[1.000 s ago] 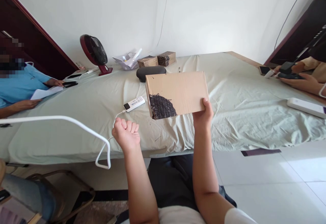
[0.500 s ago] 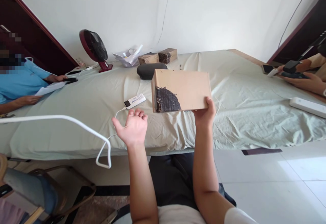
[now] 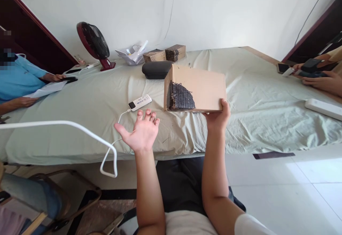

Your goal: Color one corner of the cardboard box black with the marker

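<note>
My right hand grips the lower right corner of a brown cardboard box, thumb on the front face and fingers underneath. The box is held up above the cloth-covered table, and a dark, frayed patch covers its lower left corner. My left hand is raised, palm up with fingers spread, to the left of the box and apart from it. Just beyond its fingertips lies a white power bank with a black end and a white cable plugged in.
A black case, two smaller boxes, a plastic basket and a fan stand along the back. A thick white cable crosses the left foreground. People sit at both sides; a white bar lies right.
The box has shifted slightly right and turned, showing more of its left side. My left hand has opened wider, its fingers more spread. The view has tilted a little.
</note>
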{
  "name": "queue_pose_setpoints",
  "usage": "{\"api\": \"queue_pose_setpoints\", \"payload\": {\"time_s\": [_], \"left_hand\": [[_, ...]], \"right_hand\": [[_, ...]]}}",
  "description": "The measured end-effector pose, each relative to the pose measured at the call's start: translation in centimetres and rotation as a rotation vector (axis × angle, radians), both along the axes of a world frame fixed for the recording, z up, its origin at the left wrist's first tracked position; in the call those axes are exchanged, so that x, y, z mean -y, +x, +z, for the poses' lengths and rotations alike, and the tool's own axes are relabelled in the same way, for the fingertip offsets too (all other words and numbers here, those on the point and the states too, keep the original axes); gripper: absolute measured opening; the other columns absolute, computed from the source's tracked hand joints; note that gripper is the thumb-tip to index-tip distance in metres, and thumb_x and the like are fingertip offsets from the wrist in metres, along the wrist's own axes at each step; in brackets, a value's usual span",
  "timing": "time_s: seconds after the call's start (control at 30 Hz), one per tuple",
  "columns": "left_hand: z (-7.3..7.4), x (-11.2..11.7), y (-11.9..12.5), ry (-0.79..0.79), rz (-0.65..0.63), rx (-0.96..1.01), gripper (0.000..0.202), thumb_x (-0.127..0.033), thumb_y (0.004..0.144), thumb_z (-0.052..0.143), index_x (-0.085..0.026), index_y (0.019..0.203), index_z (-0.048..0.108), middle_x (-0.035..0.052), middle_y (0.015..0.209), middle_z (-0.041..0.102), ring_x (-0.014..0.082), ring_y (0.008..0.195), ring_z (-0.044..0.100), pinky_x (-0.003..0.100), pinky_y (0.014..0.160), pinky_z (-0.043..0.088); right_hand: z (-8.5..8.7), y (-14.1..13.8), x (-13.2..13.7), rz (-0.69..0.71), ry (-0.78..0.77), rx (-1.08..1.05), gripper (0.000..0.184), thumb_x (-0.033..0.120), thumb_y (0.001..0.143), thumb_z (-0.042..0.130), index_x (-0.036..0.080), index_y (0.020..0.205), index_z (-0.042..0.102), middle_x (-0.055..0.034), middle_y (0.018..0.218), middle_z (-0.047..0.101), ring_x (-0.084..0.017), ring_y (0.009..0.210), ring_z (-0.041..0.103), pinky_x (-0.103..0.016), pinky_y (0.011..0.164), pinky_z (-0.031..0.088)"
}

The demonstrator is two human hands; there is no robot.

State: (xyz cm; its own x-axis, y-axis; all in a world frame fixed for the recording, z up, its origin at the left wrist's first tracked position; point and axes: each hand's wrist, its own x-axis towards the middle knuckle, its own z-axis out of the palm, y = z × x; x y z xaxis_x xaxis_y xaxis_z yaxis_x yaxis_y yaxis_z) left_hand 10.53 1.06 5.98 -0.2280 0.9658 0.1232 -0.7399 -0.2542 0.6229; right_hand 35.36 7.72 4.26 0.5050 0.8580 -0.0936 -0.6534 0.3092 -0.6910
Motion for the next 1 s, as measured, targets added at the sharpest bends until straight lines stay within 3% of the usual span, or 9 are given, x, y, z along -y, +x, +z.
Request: {"api": "queue_pose_setpoints", "payload": {"time_s": [0.13,0.2,0.3,0.53,0.6,0.7,0.83,0.93,1.0], "left_hand": [[-0.3,0.2,-0.1,0.023,-0.027,0.014,0.065,-0.080,0.071,0.073,-0.023,0.085,0.046,0.0049,0.093,0.046,0.0197,0.081,0.047,0.032,0.068,0.045],[-0.5,0.2,-0.2,0.037,-0.050,0.040,0.055,-0.056,0.061,0.082,-0.023,0.086,0.047,0.0038,0.093,0.044,0.0183,0.081,0.047,0.030,0.069,0.045],[-0.5,0.0,-0.2,0.046,-0.039,0.089,0.048,-0.024,0.044,0.068,-0.022,0.087,0.048,0.0032,0.093,0.044,0.0166,0.083,0.048,0.027,0.069,0.046],[-1.9,-1.8,0.5,-0.078,0.310,0.125,0.050,0.003,0.037,0.050,-0.020,0.078,0.030,-0.0050,0.077,0.028,0.0049,0.067,0.043,0.012,0.060,0.038],[-2.7,-2.1,0.5,-0.099,0.323,0.129,0.048,0.004,0.047,0.055,-0.021,0.078,0.029,-0.0055,0.075,0.028,0.0051,0.064,0.043,0.010,0.053,0.032],[-3.4,-2.2,0.4,-0.137,0.287,0.133,0.039,-0.001,0.066,0.064,-0.023,0.080,0.036,-0.0052,0.074,0.040,0.0052,0.057,0.040,0.012,0.042,0.019],[-3.7,-2.3,0.4,-0.149,0.219,0.138,0.022,-0.012,0.083,0.067,-0.021,0.083,0.046,-0.0060,0.076,0.051,0.0016,0.043,0.015,0.017,0.035,0.012],[-3.7,-2.3,0.6,-0.117,0.197,0.116,0.018,-0.029,0.095,0.068,-0.021,0.087,0.054,-0.0091,0.068,0.047,0.0026,0.041,-0.001,0.020,0.033,0.008],[-3.5,-2.1,0.8,-0.068,0.189,0.069,0.022,-0.039,0.099,0.069,-0.023,0.090,0.057,-0.0119,0.059,0.036,0.0046,0.039,-0.005,0.023,0.033,0.007]], "right_hand": [[-0.3,-0.2,-0.2,0.000,-0.017,-0.007,0.036,0.052,0.069,0.078,0.028,0.093,0.068,-0.0015,0.097,0.069,-0.021,0.079,0.062,-0.029,0.052,0.043],[-0.5,-0.4,-0.3,0.012,-0.028,-0.016,0.036,0.052,0.068,0.077,0.028,0.094,0.068,-0.0018,0.099,0.069,-0.021,0.079,0.062,-0.030,0.053,0.043],[-0.9,-0.7,-0.6,0.038,-0.042,-0.017,0.039,0.053,0.069,0.076,0.028,0.097,0.069,-0.0033,0.102,0.071,-0.023,0.082,0.063,-0.030,0.053,0.043],[-2.3,-1.7,-1.6,0.094,-0.055,-0.046,0.043,0.054,0.068,0.077,0.028,0.100,0.068,-0.0035,0.103,0.070,-0.023,0.082,0.063,-0.030,0.053,0.044],[-2.9,-1.8,-1.9,0.110,-0.065,-0.058,0.042,0.054,0.069,0.076,0.028,0.099,0.067,-0.0033,0.102,0.070,-0.022,0.080,0.062,-0.032,0.055,0.046],[-3.9,-1.8,-2.3,0.144,-0.071,-0.078,0.043,0.057,0.071,0.074,0.026,0.101,0.067,-0.0049,0.105,0.071,-0.023,0.083,0.064,-0.034,0.058,0.049],[-5.3,-1.5,-3.0,0.193,-0.081,-0.135,0.048,0.056,0.070,0.073,0.026,0.108,0.067,-0.0061,0.112,0.071,-0.026,0.093,0.067,-0.037,0.066,0.053],[-6.1,-1.3,-3.4,0.207,-0.088,-0.160,0.050,0.056,0.070,0.074,0.027,0.110,0.066,-0.0053,0.114,0.071,-0.027,0.095,0.067,-0.039,0.069,0.054],[-6.4,-1.3,-3.5,0.206,-0.079,-0.163,0.051,0.057,0.070,0.074,0.027,0.111,0.067,-0.0055,0.115,0.071,-0.027,0.095,0.067,-0.039,0.069,0.054]]}}
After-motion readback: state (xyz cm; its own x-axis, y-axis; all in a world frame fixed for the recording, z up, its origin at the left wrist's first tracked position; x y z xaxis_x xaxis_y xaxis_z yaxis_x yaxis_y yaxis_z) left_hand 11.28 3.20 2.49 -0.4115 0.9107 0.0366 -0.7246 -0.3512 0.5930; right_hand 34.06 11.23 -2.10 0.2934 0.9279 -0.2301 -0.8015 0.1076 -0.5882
